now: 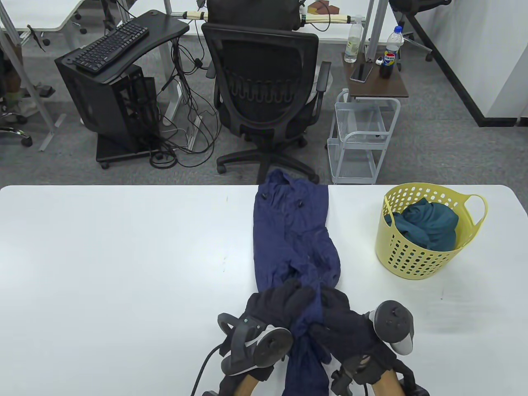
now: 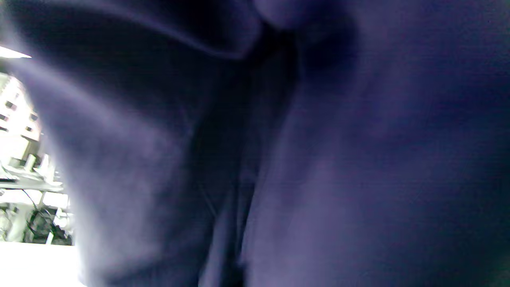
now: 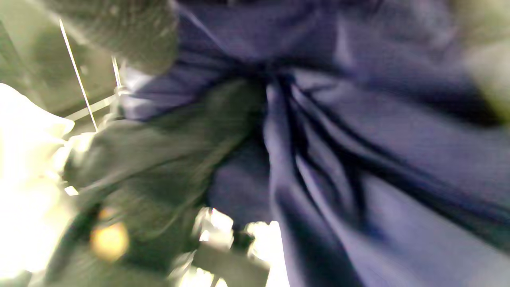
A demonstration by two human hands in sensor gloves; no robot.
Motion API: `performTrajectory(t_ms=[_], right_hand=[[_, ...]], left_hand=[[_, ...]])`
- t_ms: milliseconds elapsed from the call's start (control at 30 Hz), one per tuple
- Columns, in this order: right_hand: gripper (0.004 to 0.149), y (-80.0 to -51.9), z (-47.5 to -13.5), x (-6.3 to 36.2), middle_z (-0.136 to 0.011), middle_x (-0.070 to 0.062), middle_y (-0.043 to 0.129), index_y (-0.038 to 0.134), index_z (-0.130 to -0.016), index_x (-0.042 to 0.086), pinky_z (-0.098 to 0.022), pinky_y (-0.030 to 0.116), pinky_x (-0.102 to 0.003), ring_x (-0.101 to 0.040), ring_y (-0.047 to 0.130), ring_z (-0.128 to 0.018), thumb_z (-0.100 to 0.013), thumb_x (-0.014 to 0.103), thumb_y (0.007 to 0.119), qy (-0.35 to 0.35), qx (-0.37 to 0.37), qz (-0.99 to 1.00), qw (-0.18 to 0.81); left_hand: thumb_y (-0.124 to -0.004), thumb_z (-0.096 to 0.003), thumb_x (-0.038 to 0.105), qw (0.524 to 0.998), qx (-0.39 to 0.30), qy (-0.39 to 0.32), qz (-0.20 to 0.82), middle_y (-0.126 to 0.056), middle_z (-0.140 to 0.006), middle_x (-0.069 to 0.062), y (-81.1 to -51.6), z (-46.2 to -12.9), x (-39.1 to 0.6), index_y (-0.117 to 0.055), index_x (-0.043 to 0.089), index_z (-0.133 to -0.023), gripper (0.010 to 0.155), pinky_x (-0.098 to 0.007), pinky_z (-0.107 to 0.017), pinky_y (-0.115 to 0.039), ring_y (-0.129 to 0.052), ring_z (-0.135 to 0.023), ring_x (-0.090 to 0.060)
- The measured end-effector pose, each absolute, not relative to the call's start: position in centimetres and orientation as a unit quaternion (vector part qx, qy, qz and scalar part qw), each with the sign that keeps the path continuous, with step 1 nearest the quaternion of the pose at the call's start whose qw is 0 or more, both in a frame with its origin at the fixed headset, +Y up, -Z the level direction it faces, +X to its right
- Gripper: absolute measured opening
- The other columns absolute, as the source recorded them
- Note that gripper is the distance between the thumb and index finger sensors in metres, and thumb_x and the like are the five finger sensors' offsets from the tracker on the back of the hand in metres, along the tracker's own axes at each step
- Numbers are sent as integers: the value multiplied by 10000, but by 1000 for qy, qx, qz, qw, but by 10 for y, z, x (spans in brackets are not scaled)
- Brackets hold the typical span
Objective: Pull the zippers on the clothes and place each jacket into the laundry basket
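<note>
Table view has the left hand [image 1: 277,304] and right hand [image 1: 340,315] both clenching the navy jacket [image 1: 295,231] at 6 o'clock, so I'd bundle it tight, then swing toward the yellow basket [image 1: 425,235] at 3 o'clock on the desk [image 1: 123,255].

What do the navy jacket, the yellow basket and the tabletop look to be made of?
Navy jacket: thin woven fabric, likely synthetic, matte; it creases into soft folds. Both hands bunch it at the near edge.
Yellow basket: moulded plastic, smooth; perforated walls and a looped handle, holding a teal garment.
Tabletop: white, smooth, faintly glossy, probably laminate; the core can't be told.
</note>
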State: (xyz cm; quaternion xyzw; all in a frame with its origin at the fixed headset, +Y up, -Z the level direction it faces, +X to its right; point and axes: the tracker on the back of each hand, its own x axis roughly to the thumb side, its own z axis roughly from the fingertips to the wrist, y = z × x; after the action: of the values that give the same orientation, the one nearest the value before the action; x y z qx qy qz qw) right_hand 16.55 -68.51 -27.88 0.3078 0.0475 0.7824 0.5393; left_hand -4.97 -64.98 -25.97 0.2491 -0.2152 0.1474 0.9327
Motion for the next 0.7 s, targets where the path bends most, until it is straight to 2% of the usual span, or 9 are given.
performTrajectory(t_ms=[133,233,300,367,433,467,533,633,700], right_hand=[[538,-686,-284,189,-1066,-70,806,858,-936,230,-694,557,-652,-435,641,-1007,-472,501,885,-39,220,799,558],[932,-694,-286,182,-1231,-104,431,503,-1125,205,-740,415,-671,-452,356,-1089,-399,576,954,-11,213,851,479],[1168,-703,-288,164,-1235,-65,75,204,-1135,219,-755,228,-679,-433,63,-1084,-350,662,946,53,238,891,384],[1244,-712,-288,147,-1213,-44,-13,84,-1107,260,-741,162,-683,-425,-17,-1068,-327,688,954,63,279,889,358],[1155,-713,-284,140,-1252,-19,267,257,-1112,298,-760,207,-672,-391,112,-1117,-309,631,1017,-1,294,861,415],[1051,-712,-283,140,-1212,-13,521,420,-1096,304,-769,339,-660,-388,353,-1138,-304,591,1048,-64,296,847,436],[814,-709,-283,142,-986,52,870,654,-991,331,-739,608,-563,-300,848,-947,-318,544,1061,-78,297,841,446],[633,-707,-287,146,-816,60,986,763,-911,309,-655,752,-525,-247,1002,-731,-368,468,1047,-64,289,803,517],[593,-707,-290,154,-793,48,1000,784,-898,302,-620,776,-530,-256,1022,-680,-384,453,1037,-49,288,770,567]], left_hand=[[-992,-281,464,934,234,-196,185,-957,-814,100,-662,-264,-65,-752,444,-853,621,-434,-413,-903,-1081,-526,-162],[-990,-288,461,931,226,-209,198,-962,-807,101,-660,-260,-69,-761,447,-846,604,-442,-409,-894,-1076,-523,-173],[-986,-291,463,925,230,-229,199,-963,-803,105,-655,-252,-64,-761,450,-846,599,-446,-416,-887,-1073,-526,-170],[-982,-292,463,917,224,-266,195,-963,-803,111,-650,-244,-54,-757,449,-849,602,-446,-424,-883,-1070,-531,-167],[-981,-287,461,909,218,-299,192,-965,-800,104,-647,-235,-49,-749,428,-860,619,-436,-435,-893,-1076,-528,-161],[-983,-286,455,900,221,-312,209,-962,-804,96,-646,-231,-50,-746,419,-867,629,-437,-439,-893,-1078,-527,-164],[-993,-289,444,888,223,-326,234,-948,-826,89,-644,-227,-53,-726,413,-894,662,-438,-459,-885,-1073,-548,-172],[-979,-287,496,871,241,-325,279,-814,-976,94,-640,-225,-62,-561,456,-982,812,-418,-543,-849,-1033,-642,-154],[-948,-258,610,848,238,-326,343,-624,-1103,88,-637,-226,-73,-415,483,-1017,936,-431,-649,-772,-924,-852,-126]])
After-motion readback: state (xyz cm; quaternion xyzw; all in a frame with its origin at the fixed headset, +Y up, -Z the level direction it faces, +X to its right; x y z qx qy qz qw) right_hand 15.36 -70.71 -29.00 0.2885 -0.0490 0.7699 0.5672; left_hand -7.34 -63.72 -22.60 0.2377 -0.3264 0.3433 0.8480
